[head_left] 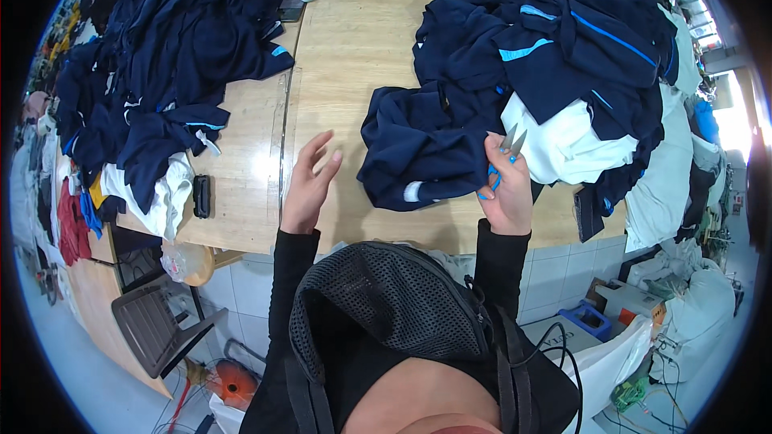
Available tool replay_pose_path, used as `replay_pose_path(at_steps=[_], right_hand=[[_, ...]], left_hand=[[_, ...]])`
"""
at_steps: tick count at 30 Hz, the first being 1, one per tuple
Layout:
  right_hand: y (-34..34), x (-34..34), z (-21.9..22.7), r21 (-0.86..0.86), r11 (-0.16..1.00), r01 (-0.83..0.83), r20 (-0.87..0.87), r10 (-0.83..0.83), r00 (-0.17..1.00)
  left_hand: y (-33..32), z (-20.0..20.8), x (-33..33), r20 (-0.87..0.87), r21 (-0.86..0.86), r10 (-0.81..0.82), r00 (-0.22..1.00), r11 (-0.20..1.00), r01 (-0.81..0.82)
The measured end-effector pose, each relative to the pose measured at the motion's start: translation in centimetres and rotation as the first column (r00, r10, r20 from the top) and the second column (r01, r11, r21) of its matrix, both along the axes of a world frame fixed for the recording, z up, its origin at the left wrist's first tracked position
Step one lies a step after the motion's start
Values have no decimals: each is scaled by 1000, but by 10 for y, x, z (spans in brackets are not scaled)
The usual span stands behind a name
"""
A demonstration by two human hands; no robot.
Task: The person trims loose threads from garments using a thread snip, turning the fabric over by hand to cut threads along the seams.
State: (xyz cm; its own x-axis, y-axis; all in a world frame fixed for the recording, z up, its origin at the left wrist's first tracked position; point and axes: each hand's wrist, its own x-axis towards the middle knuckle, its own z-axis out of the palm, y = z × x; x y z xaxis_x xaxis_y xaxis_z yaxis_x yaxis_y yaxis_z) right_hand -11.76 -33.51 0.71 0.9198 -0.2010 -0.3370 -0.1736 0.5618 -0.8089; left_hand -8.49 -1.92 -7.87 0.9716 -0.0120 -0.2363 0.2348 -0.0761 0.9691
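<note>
Small thread snips [510, 149] with blue handles and pointed metal blades sit in my right hand [510, 193], the blades angled up and apart. Beside that hand lies a crumpled navy garment [418, 153] with a small white patch near its lower edge. A white garment [563, 141] is just beyond the blades. My left hand [307, 185] hovers over the bare wood left of the navy garment, fingers spread, holding nothing.
Navy garments with light blue trim [579, 48] heap at the right, and another navy pile [185, 24] covers the left. A black object [202, 196] lies near the table's front-left edge. A phone-like dark slab [296, 2] rests farther back. A brown chair [153, 325] stands below left.
</note>
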Motion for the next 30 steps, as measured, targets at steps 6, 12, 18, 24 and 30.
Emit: replay_pose_path(at_steps=[6, 12, 18, 24, 30], right_hand=[[6, -3, 1, -22, 983, -181, 67, 182, 981], [13, -1, 8, -376, 888, -264, 94, 320, 943], [30, 28, -5, -587, 803, -105, 165, 245, 955], [41, 19, -10, -721, 671, 172, 352, 141, 925], [59, 9, 3, -820, 557, 131, 330, 273, 904]], left_hand=[[-59, 62, 34, 353, -41, -505, 787, 833, 553], [-63, 68, 36, 46, -153, -771, 635, 623, 767], [-63, 59, 12, -12, -642, -598, 801, 619, 452], [-52, 49, 15, -83, -741, -437, 896, 628, 238], [-56, 59, 14, -90, -728, -390, 916, 654, 207]])
